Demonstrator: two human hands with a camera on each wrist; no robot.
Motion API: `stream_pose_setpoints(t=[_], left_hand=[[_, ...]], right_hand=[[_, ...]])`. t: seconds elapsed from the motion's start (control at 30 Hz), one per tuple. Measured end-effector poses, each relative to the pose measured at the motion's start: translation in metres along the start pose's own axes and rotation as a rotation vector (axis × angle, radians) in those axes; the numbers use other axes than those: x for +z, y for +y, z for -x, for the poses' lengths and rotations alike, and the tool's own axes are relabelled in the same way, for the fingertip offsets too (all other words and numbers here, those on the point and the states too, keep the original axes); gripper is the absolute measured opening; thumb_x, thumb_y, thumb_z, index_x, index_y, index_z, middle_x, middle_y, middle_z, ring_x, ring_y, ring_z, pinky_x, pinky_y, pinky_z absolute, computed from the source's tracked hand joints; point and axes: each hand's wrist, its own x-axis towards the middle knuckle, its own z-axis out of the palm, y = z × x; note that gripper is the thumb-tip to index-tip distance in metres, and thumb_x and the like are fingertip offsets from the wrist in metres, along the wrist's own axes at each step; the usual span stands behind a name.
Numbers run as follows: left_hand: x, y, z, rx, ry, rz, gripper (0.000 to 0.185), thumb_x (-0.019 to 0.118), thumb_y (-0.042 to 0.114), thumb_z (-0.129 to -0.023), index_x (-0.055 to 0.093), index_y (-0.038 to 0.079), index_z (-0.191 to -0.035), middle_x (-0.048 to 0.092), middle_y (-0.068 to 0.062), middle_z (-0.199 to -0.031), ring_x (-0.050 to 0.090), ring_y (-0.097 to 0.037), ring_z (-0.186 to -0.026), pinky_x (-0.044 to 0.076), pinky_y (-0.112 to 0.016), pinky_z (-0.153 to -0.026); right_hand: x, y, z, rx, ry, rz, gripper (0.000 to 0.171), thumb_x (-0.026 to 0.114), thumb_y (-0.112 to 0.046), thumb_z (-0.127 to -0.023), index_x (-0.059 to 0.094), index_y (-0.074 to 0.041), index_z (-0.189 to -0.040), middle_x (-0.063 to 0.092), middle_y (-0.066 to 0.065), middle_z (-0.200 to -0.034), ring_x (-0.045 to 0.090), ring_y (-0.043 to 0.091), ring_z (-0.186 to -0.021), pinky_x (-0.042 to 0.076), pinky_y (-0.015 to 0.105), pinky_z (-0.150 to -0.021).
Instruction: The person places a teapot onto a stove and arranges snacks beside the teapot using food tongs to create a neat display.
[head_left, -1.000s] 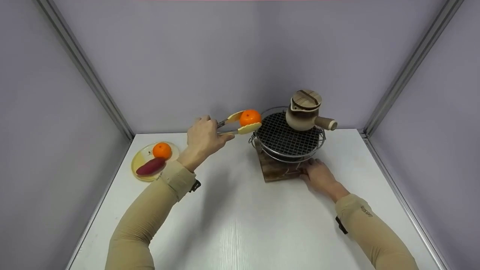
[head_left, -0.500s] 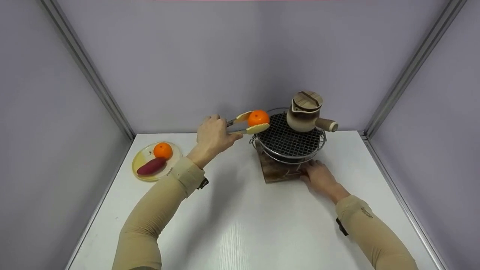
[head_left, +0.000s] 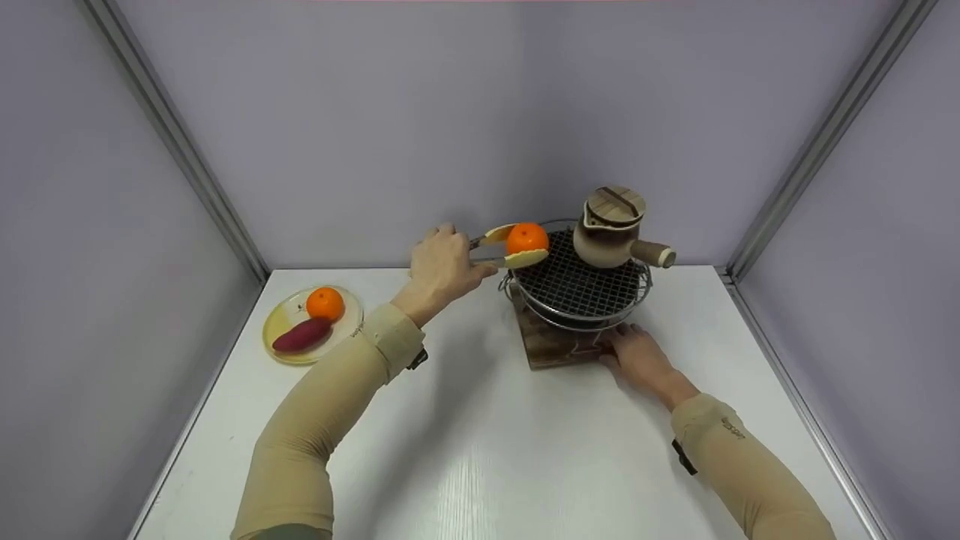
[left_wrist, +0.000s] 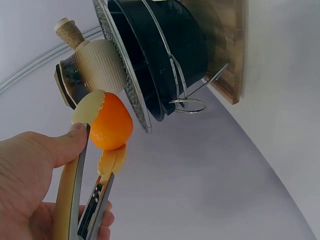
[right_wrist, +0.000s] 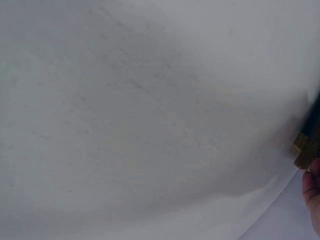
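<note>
Held aloft over the left rim of a wire grill (head_left: 577,279): an orange (head_left: 526,238), clamped between the cream scalloped tips of a pair of tongs (head_left: 504,248) squeezed by the left hand (head_left: 441,268). Flat on the white table (head_left: 480,442) and pressed against the near corner of the wooden base (head_left: 551,349): the right hand (head_left: 637,356), fingers straight, gripping nothing.

From the head view only: a clay pot (head_left: 609,229) with side handle and wooden lid on the far side of the mesh, plus a yellow plate (head_left: 285,319) well to the left bearing a second orange (head_left: 325,304) and a purple sweet potato (head_left: 301,335).

From the left wrist view only: the black bowl (left_wrist: 165,55) under the mesh, its wire ring handle, and the thumb pressing the upper arm of the tongs.

From the right wrist view: little beyond bare tabletop, a sliver of wooden corner and a fingertip at the right edge.

Small writing on the right sleeve (head_left: 731,431), too small to read.
</note>
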Motion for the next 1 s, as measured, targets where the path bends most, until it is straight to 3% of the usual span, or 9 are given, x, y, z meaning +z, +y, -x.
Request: stream_pose_setpoints(t=[0.5, 1.0], left_hand=[[0.019, 0.019, -0.025, 0.02, -0.047, -0.042, 0.064, 0.078, 0.066, -0.098, 0.081, 0.004, -0.114, 0.07, -0.015, -0.117, 0.069, -0.037, -0.11, 0.065, -0.057, -0.092], [0.025, 0.03, -0.04, -0.013, -0.07, -0.075, 0.07, 0.083, 0.065, -0.094, 0.079, 0.003, -0.128, 0.071, -0.016, -0.123, 0.07, -0.038, -0.117, 0.064, -0.058, -0.098]], right_hand=[[0.002, -0.001, 0.0, 0.0, 0.003, 0.002, 0.043, 0.082, -0.021, -0.102, 0.067, 0.001, -0.136, 0.071, 0.027, -0.13, 0.069, 0.048, -0.114, 0.058, 0.064, -0.101], [0.001, 0.002, 0.0, -0.046, 0.023, 0.034, 0.04, 0.082, -0.021, -0.101, 0.068, 0.002, -0.131, 0.071, 0.028, -0.126, 0.068, 0.048, -0.109, 0.057, 0.062, -0.098]])
